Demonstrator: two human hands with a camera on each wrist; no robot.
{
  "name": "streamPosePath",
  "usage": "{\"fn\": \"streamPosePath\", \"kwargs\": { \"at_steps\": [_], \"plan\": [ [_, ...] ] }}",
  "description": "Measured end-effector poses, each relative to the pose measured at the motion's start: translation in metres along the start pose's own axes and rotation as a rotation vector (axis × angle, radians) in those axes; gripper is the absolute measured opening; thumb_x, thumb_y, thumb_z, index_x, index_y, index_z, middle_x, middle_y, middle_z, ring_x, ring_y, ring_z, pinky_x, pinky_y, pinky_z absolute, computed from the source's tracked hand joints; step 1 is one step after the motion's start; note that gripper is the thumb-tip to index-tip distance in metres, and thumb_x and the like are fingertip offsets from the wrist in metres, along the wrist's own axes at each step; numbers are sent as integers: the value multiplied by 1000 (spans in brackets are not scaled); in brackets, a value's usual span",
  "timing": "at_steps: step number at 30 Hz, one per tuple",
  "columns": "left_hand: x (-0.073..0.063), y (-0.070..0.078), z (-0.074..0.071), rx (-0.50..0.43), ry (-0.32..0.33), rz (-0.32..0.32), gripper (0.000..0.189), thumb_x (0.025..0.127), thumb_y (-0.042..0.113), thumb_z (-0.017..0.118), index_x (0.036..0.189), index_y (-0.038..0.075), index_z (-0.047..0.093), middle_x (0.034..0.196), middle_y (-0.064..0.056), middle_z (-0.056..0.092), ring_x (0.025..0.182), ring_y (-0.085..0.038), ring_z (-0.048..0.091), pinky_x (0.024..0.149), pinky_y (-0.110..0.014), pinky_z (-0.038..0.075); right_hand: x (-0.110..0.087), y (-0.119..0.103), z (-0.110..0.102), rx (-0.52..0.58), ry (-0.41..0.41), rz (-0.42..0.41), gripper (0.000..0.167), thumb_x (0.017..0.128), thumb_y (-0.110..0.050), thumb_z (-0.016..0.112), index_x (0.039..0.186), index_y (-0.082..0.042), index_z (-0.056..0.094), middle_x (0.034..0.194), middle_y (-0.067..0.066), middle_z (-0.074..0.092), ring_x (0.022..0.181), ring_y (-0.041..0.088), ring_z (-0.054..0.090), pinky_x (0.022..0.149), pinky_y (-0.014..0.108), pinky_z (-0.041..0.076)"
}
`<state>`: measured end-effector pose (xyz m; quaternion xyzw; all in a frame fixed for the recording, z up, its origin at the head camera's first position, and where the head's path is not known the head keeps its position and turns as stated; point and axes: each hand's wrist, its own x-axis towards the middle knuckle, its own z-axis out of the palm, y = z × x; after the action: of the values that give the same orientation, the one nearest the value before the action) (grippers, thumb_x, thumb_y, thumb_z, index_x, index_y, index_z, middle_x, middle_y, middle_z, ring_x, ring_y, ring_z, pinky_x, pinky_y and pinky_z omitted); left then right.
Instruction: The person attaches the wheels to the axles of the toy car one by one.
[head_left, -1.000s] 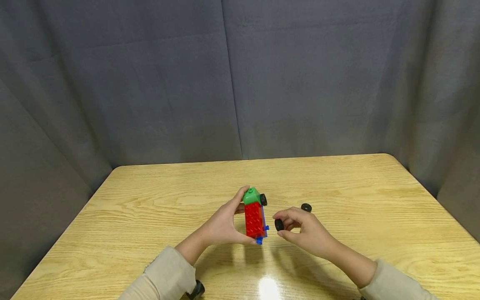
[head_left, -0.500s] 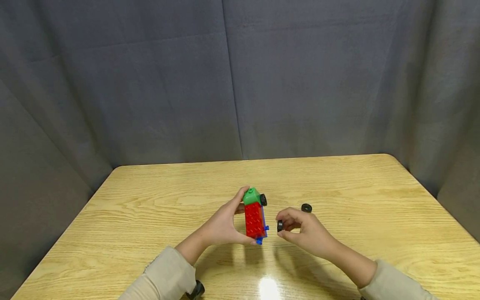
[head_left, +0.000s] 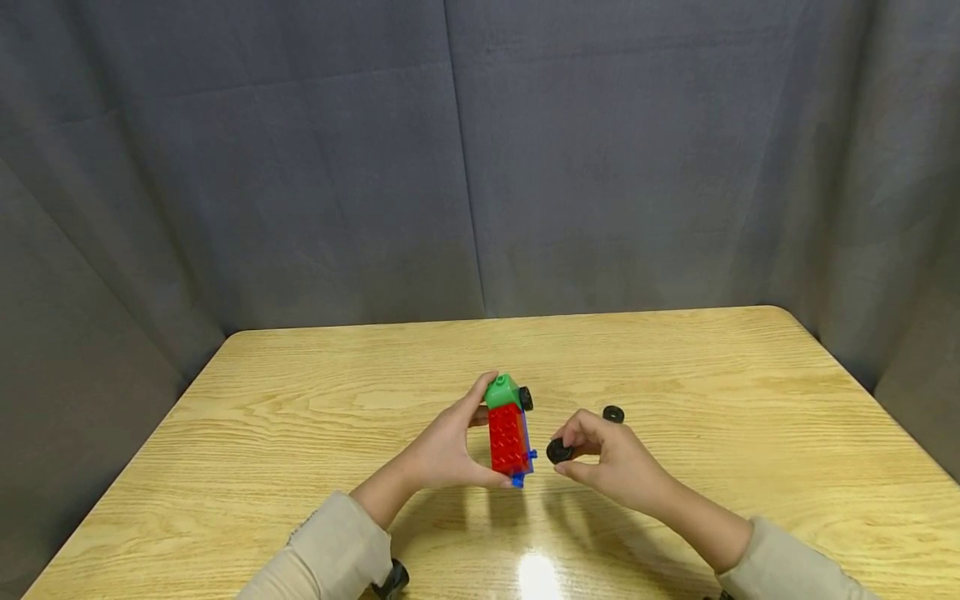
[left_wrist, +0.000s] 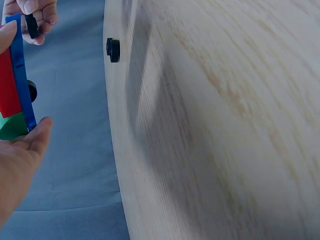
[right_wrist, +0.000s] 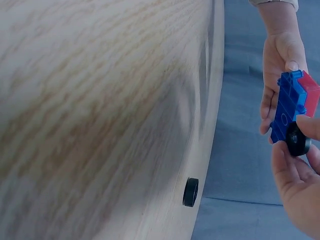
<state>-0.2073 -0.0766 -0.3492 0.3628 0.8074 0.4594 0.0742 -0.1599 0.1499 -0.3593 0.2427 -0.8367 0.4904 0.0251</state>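
In the head view my left hand (head_left: 453, 442) holds a toy car (head_left: 508, 437) of building blocks up off the table, fingers at its far end and thumb at its near end. It has a green block (head_left: 502, 390), a red studded block and a blue base (right_wrist: 287, 110) with short axle pegs. One black wheel (head_left: 526, 398) sits on its far right corner. My right hand (head_left: 618, 467) pinches another black wheel (head_left: 558, 451) between thumb and fingers, just right of the car and apart from it. The car's left side is hidden by my left hand.
A loose black wheel (head_left: 612, 413) lies on the wooden table (head_left: 337, 383), just beyond my right hand. A black object (head_left: 393, 577) shows beside the left sleeve near the front. Grey curtains (head_left: 480, 167) hang behind the table and at both sides.
The wheel has turned in my right fingers, from nearly edge-on half a second ago to showing its round face now. My left hand and the car stay almost still.
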Motion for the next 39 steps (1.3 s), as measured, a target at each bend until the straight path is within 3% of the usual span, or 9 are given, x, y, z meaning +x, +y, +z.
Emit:
{"fn": "streamPosePath", "kwargs": {
  "at_steps": [5, 10, 17, 21, 28, 35, 39],
  "plan": [
    [2, -12, 2, 3, 3, 17, 104, 55, 28, 81, 134, 30, 14, 120, 4, 42, 105, -14, 48, 91, -34, 36, 1, 2, 1, -28, 25, 23, 22, 70, -9, 70, 72, -11, 48, 91, 3, 60, 77, 16, 56, 65, 32, 48],
    [2, -14, 3, 14, 2, 10, 104, 55, 29, 81, 134, 30, 14, 120, 5, 42, 104, -13, 48, 90, -33, 37, 2, 3, 2, -85, 46, 39, 23, 69, -12, 72, 68, -14, 49, 90, -1, 62, 73, 16, 51, 60, 31, 43],
    [3, -15, 3, 30, 0, 6, 105, 54, 30, 81, 135, 26, 14, 119, 4, 43, 104, -12, 48, 90, -32, 37, 3, 0, 2, -58, 40, 39, 21, 70, -9, 70, 70, -10, 50, 93, 6, 62, 71, 13, 53, 60, 27, 45],
    [4, -15, 3, 32, 6, 7, 106, 54, 29, 81, 136, 22, 14, 120, 4, 42, 105, -13, 47, 90, -32, 37, 3, 0, 2, -58, 36, 31, 19, 70, -8, 70, 74, -8, 51, 89, 5, 62, 70, 13, 53, 60, 27, 46],
    [5, -16, 2, 20, 5, 14, 106, 54, 28, 82, 136, 25, 13, 122, 4, 42, 106, -12, 47, 91, -32, 36, 5, 2, 2, -70, 26, 31, 22, 71, -6, 69, 89, -6, 57, 83, 0, 60, 74, 13, 55, 64, 25, 47],
    [4, -15, 3, 33, 10, 17, 107, 54, 28, 82, 136, 24, 14, 122, 4, 42, 106, -12, 47, 91, -31, 36, 5, 2, 3, -36, 7, 46, 31, 73, -1, 65, 103, -1, 55, 91, 8, 60, 79, 17, 56, 69, 24, 47],
    [4, -13, 4, 44, 10, 20, 106, 54, 28, 82, 136, 23, 14, 121, 4, 42, 106, -13, 47, 90, -29, 37, 5, 1, 3, 0, -2, 52, 29, 75, 0, 63, 103, 0, 55, 92, 13, 59, 79, 19, 56, 68, 23, 47]
  ]
}}
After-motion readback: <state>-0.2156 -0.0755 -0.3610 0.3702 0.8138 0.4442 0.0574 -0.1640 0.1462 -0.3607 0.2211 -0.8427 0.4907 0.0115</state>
